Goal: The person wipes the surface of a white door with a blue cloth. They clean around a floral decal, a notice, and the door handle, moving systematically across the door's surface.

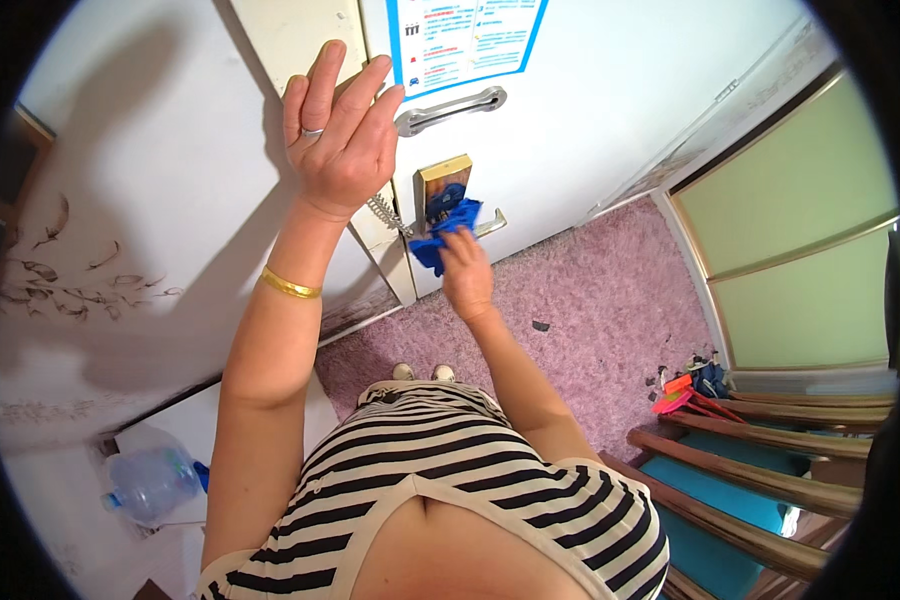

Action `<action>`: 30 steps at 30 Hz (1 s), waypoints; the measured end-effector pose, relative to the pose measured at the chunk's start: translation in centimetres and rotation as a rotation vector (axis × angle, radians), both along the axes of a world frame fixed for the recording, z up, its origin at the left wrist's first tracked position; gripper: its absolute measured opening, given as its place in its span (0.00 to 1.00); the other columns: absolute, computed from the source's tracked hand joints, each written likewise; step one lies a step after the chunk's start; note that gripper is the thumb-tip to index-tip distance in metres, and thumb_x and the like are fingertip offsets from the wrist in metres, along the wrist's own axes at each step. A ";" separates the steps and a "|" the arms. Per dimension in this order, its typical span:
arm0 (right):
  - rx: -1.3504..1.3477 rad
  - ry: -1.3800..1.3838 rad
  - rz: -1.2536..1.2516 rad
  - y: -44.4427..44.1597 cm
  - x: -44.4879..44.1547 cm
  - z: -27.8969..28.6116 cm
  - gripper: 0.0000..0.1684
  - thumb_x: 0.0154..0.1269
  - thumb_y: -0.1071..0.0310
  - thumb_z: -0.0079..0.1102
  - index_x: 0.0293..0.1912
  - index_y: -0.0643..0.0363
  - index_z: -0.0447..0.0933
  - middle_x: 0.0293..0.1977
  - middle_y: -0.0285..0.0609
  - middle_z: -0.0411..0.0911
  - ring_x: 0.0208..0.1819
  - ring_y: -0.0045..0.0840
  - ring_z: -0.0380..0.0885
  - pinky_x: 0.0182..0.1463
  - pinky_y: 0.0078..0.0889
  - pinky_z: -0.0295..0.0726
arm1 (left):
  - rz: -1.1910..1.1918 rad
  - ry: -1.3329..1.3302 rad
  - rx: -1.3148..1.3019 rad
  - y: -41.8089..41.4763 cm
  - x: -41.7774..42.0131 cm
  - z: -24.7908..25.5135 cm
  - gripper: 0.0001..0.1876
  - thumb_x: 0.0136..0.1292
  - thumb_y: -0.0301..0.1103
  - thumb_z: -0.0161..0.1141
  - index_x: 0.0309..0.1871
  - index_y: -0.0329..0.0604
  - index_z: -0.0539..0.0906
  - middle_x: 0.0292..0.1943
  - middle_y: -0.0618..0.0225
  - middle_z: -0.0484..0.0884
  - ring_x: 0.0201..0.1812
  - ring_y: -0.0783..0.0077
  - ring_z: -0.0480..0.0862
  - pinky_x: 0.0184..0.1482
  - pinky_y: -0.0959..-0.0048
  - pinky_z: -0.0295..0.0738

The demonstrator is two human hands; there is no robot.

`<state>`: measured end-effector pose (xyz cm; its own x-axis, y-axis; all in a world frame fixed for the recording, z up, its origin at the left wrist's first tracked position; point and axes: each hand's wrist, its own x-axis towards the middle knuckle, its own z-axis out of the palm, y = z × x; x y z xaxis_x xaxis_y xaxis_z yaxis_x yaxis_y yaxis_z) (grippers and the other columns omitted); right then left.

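Observation:
My right hand (468,277) holds a crumpled blue cloth (457,221) at the lower part of a brass lock plate (450,174) on a white door (585,97). The cloth hides much of the plate; a metal lever handle (493,223) sticks out to its right. Higher up, my left hand (341,142) holds nothing, its fingers spread over the cream door frame (296,37) at the door's edge. Whether its palm touches the frame is hidden. Just right of those fingertips is a grey metal pull handle (451,110). A coiled metal spring (388,216) hangs below my left wrist.
A blue-bordered notice (469,45) with writing is fixed to the door. Pink carpet (600,270) covers the floor, with a dark scrap (541,326) on it. Wooden railings (750,476) stand at right, near green panels (787,225). A large clear plastic bottle (154,480) lies at left.

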<state>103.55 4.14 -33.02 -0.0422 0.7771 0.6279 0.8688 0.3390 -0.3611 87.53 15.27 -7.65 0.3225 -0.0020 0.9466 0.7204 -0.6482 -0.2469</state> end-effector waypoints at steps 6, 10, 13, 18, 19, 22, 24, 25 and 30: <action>-0.019 0.106 -0.390 1.2 3.7 -1.1 0.22 0.46 0.81 0.55 0.46 0.67 0.80 0.55 0.51 0.75 0.61 0.50 0.70 0.65 0.48 0.71 | 0.003 -0.007 -0.006 -0.1 0.5 0.2 0.14 0.53 0.22 0.60 0.40 0.54 0.88 0.55 0.78 0.86 0.70 0.58 0.72 0.77 0.60 0.47; -0.033 0.194 -0.212 0.7 -1.2 -2.0 0.19 0.46 0.81 0.57 0.43 0.65 0.79 0.54 0.51 0.75 0.60 0.52 0.69 0.65 0.49 0.70 | 0.031 -0.007 0.020 0.0 0.4 0.2 0.10 0.55 0.26 0.61 0.36 0.55 0.88 0.55 0.79 0.85 0.70 0.61 0.72 0.77 0.61 0.48; -0.097 0.134 0.137 -1.1 -3.5 -2.9 0.14 0.50 0.80 0.56 0.39 0.64 0.81 0.50 0.49 0.79 0.56 0.48 0.74 0.62 0.47 0.74 | 0.037 -0.003 0.018 -0.1 0.2 0.2 0.10 0.55 0.26 0.61 0.37 0.55 0.88 0.55 0.79 0.85 0.70 0.60 0.73 0.77 0.61 0.48; -0.172 0.651 -0.202 -2.9 -0.1 -6.7 0.18 0.52 0.77 0.61 0.46 0.66 0.81 0.46 0.51 0.81 0.48 0.40 0.80 0.57 0.37 0.78 | 0.023 0.002 0.004 0.0 0.0 0.1 0.11 0.55 0.25 0.61 0.38 0.54 0.87 0.55 0.78 0.85 0.70 0.59 0.72 0.77 0.61 0.47; -0.247 0.932 -0.399 -2.6 1.0 -5.5 0.18 0.53 0.76 0.60 0.47 0.64 0.81 0.45 0.49 0.81 0.48 0.38 0.79 0.55 0.36 0.77 | 0.017 0.005 -0.006 -0.1 0.0 0.0 0.12 0.55 0.24 0.61 0.39 0.54 0.88 0.55 0.78 0.86 0.71 0.58 0.71 0.77 0.61 0.46; -0.083 1.834 -0.409 0.3 4.8 -4.2 0.30 0.57 0.79 0.53 0.62 0.64 0.72 0.47 0.42 0.78 0.46 0.31 0.77 0.55 0.32 0.75 | 0.008 0.005 -0.012 -0.2 0.2 0.1 0.13 0.55 0.23 0.60 0.40 0.53 0.88 0.55 0.77 0.86 0.71 0.58 0.71 0.77 0.60 0.46; -0.093 2.072 -0.216 1.7 4.5 -3.0 0.30 0.57 0.79 0.49 0.62 0.62 0.71 0.47 0.41 0.78 0.47 0.30 0.76 0.55 0.30 0.75 | 0.013 0.007 -0.013 -0.3 0.2 0.1 0.13 0.55 0.23 0.60 0.39 0.54 0.88 0.55 0.77 0.86 0.71 0.58 0.71 0.77 0.60 0.46; -0.156 2.120 -0.111 2.4 3.8 -3.8 0.29 0.57 0.79 0.47 0.61 0.61 0.71 0.46 0.40 0.78 0.47 0.29 0.76 0.55 0.30 0.75 | 0.011 0.009 -0.015 -0.4 0.3 0.2 0.13 0.55 0.23 0.60 0.39 0.54 0.88 0.55 0.77 0.86 0.71 0.58 0.71 0.77 0.60 0.46; -0.694 2.174 0.243 1.4 -5.5 -7.2 0.28 0.46 0.78 0.52 0.52 0.63 0.74 0.44 0.42 0.79 0.48 0.35 0.78 0.58 0.35 0.77 | 0.021 0.009 0.001 0.0 0.0 -0.1 0.10 0.55 0.27 0.60 0.38 0.54 0.87 0.56 0.77 0.85 0.71 0.59 0.72 0.77 0.60 0.46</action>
